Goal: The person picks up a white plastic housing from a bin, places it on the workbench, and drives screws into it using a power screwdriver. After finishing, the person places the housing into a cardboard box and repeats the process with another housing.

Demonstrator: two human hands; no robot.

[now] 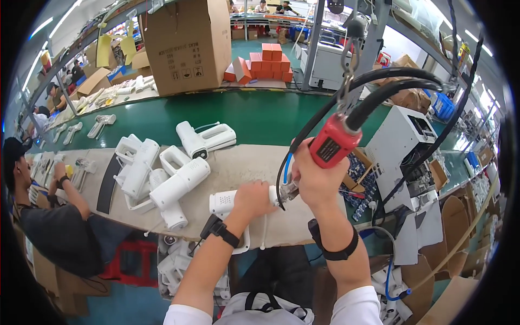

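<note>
My left hand (253, 200) is wrapped round the body of a white gun-shaped plastic device (222, 202), which lies on its side on the cardboard-covered bench (254, 157). In my right hand (319, 176) is a red power screwdriver (335, 140), hung from a chain and fed by thick black cables. Its lower end meets the right end of the device, but my fingers hide the exact contact. A thin white cord hangs from the device at the bench's front edge. Left of my hands lie several similar white devices (181, 184), some piled on one another.
Beyond the bench runs a green conveyor belt (260, 116), with a large cardboard box (187, 49) and stacked orange boxes (265, 65) behind. At right are small dark parts (362, 187) and a white machine (398, 146). A co-worker (54, 216) sits at left; below is a bin of white parts (173, 265).
</note>
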